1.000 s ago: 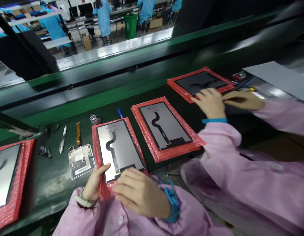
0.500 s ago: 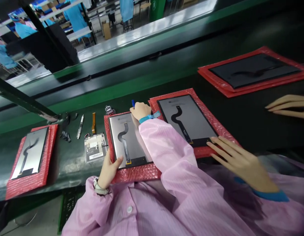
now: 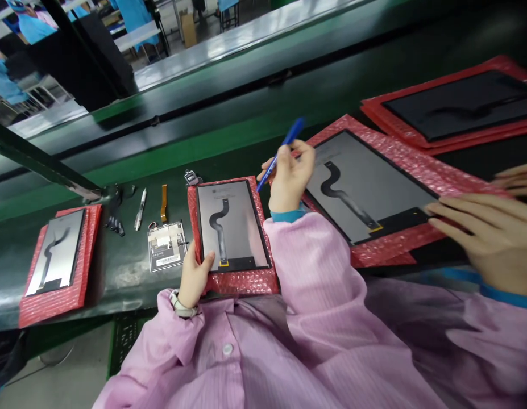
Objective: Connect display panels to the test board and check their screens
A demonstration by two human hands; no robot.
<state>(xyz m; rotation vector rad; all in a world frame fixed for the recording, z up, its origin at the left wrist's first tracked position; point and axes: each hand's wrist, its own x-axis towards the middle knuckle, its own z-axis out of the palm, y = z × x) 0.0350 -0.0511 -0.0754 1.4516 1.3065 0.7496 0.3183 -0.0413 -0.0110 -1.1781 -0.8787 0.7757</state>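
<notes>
A display panel (image 3: 241, 227) with a dark curved flex cable lies on a red bubble-wrap sleeve (image 3: 250, 282) in front of me. My left hand (image 3: 195, 275) grips its lower left corner, thumb on top of the panel and fingers out of sight at the edge. Raised past the panel's right side, my right hand (image 3: 291, 173) is closed around a blue pen (image 3: 287, 142), which slants up and right. A second display panel (image 3: 374, 182) on bubble wrap lies just beyond that hand, and a co-worker's hand (image 3: 493, 233) rests at its lower right corner.
Left of me are an electronics module (image 3: 167, 253) with an orange ribbon cable, a white pen (image 3: 140, 209), small black parts (image 3: 114, 225) and another wrapped panel (image 3: 54, 255). A metal tally counter (image 3: 191, 178) sits behind my panel. More wrapped panels (image 3: 463, 105) lie far right.
My right hand has lifted off my panel's top edge and moved right with the blue pen. The second panel has shifted right and away from mine, along with the co-worker's hand.
</notes>
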